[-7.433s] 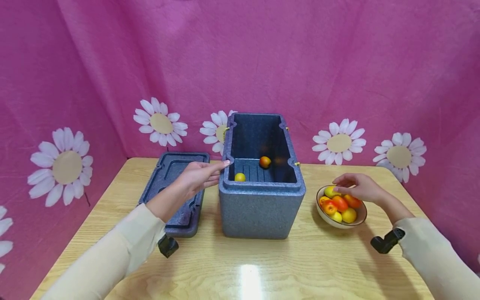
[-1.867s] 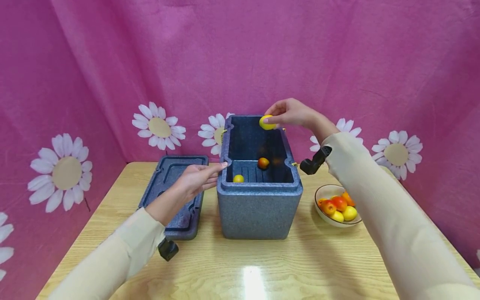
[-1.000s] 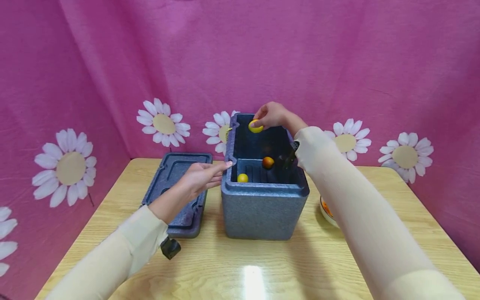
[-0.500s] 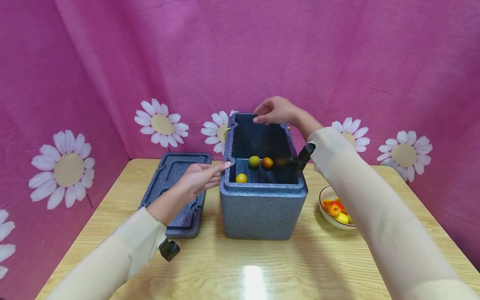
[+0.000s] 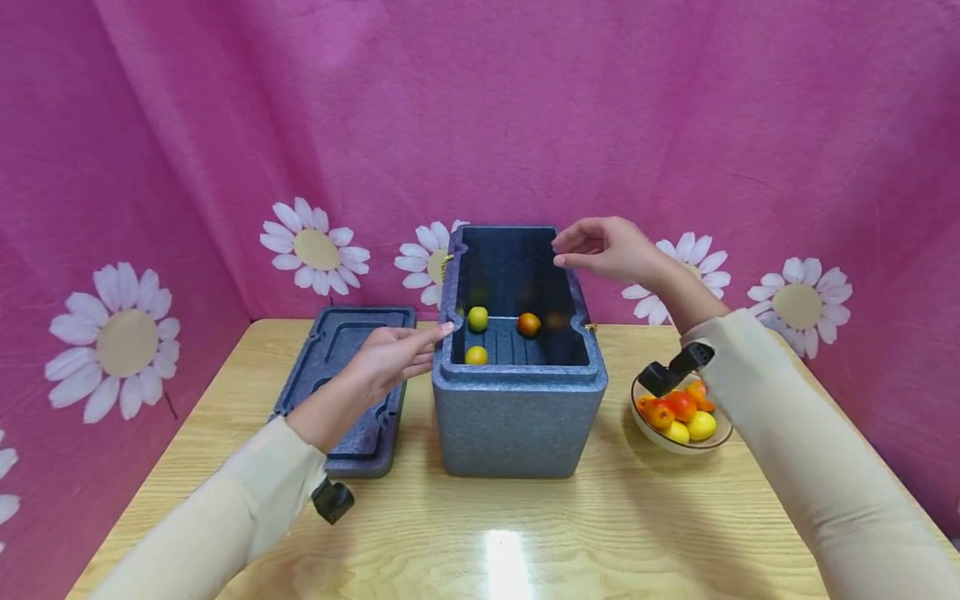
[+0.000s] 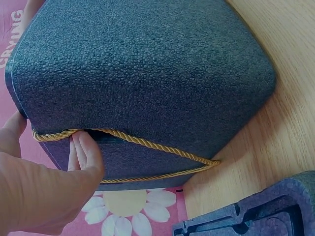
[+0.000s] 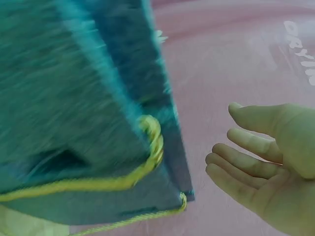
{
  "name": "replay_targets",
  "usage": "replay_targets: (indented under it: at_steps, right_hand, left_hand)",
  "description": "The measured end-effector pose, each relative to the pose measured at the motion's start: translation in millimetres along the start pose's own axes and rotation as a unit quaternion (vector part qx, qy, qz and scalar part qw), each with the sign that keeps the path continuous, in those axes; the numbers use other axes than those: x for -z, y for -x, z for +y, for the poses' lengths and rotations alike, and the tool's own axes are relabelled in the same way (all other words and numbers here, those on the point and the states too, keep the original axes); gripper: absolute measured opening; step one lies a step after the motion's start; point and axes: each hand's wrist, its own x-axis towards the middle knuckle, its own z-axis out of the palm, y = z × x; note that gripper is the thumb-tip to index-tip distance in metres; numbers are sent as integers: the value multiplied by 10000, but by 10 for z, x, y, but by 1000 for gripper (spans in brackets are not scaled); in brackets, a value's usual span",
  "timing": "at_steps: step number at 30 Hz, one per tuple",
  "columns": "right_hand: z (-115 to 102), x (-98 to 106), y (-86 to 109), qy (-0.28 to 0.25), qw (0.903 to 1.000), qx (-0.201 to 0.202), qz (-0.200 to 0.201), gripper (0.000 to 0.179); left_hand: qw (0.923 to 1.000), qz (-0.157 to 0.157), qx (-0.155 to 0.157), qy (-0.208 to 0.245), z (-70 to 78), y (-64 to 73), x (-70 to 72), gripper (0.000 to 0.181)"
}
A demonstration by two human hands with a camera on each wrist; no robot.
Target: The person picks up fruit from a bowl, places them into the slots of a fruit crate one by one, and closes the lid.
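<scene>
A tall grey foam box [image 5: 517, 429] stands lidless mid-table. My left hand [image 5: 390, 358] touches its left side, thumb on the rim and fingers straight against the wall. In the left wrist view its fingertips meet a gold cord [image 6: 162, 149] strung along that side. My right hand [image 5: 611, 250] hovers by the box's back right rim, fingers loosely bent, holding nothing. Inside the box lie a greenish-yellow fruit [image 5: 477, 318], a yellow fruit [image 5: 476, 356] and a red-orange fruit [image 5: 528, 324]. A bowl [image 5: 686, 447] of red, orange and yellow fruit sits at the right, partly behind the right wrist camera.
The box's grey lid [image 5: 341, 350] lies on the table, left of the box and beneath the left forearm. A pink cloth [image 5: 480, 108] with printed daisies hangs behind the wooden table [image 5: 420, 533]. Cords loop along both box sides.
My right hand carried a yellow fruit from the bowl over the box and let it go inside; the fruit then rolled left. The hand has since drawn back right. My left hand stayed put.
</scene>
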Motion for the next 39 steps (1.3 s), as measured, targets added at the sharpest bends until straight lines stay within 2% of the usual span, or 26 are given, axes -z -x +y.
replay_targets:
  at_steps: [10,19,29,33,39]
  right_hand:
    - [281,7,457,21,9999,130,-8,30]
    - [624,-81,771,-64,9964,817,194,18]
    - [938,-201,1103,-1,9980,633,55,18]
    - [1060,-249,1199,130,9967,803,-22,18]
    - [1220,-308,1325,-4,9957,912,-186,20]
  left_hand:
    - [9999,-84,-48,98,7,23,3,81]
    - [9995,-199,-176,167,12,47,7,78]
    - [9996,-196,-161,142,-8,43,8,80]
    - [9995,-194,-187,190,-16,38,12,81]
    - [9995,-167,-181,188,-24,29,5,82]
